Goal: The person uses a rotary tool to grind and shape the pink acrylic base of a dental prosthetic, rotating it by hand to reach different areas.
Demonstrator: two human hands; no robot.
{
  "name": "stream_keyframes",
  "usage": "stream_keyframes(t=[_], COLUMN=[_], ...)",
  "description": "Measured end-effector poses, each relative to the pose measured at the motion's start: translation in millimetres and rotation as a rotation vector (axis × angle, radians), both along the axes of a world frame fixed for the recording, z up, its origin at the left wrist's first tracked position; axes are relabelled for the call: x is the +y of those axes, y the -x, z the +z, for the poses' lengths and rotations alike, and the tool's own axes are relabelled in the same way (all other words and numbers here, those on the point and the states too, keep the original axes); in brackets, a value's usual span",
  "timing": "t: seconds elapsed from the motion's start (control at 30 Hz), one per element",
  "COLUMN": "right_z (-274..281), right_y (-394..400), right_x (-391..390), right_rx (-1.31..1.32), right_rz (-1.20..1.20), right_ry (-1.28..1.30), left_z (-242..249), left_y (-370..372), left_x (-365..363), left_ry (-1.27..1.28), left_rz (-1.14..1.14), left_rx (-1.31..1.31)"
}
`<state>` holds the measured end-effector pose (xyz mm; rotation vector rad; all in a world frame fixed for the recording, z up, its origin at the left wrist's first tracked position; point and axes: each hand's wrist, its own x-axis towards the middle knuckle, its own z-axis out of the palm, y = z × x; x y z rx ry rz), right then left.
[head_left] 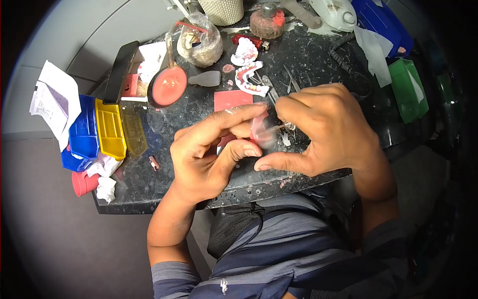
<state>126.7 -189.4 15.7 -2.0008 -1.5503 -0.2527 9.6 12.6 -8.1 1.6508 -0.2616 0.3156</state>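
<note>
Motion blur smears the right edge of the small pink piece (258,127) at the centre of the frame, and the pink sheet (230,99) just above it is partly covered by the left hand (203,149). That hand holds the piece between bowed forefinger and thumb, their tips apart; the right hand (326,127), right of centre, has thumb and curled forefinger parted, though whether it grips anything is unclear.

No text, label, brand or number can be read.
</note>
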Motion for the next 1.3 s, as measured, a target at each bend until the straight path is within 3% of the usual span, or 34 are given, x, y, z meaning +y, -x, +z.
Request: stream_keyframes(t=[0.37,0.47,0.57,0.63,0.77,0.87,1.3], right_z=[-1.8,2.1,3.4,8.4,4.9,5.7,-1.0], right_y=[2.5,1.0,6.7,9.7,19.8,20.8,28.4], right_x=[-1.6,-1.2,1.3,3.2,10.4,9.2,11.5], right_rx=[0.027,0.078,0.2,0.385,0.48,0.491,0.56], right_rz=[0.014,0.003,0.051,0.068,0.018,0.021,0.04], right_ry=[0.018,-0.002,-0.016,-0.067,-0.134,-0.02,-0.049], left_z=[3.4,-0.4,-2.4,-6.7,-9.1,-9.7,-14.4], left_y=[3.7,1.4,-1.8,-2.3,-3.3,-3.0,-1.9], left_x=[0.0,1.3,-4.3,-3.5,-8.3,-10.7,-10.9], left_ry=[-0.017,-0.085,-0.054,-0.216,-0.243,-0.261,-0.266], left_rz=[-0.016,-0.023,0.072,0.165,0.252,0.33,0.355], left_rx=[0.116,0.007,-0.105,-0.234,-0.283,-0.326,-0.343])
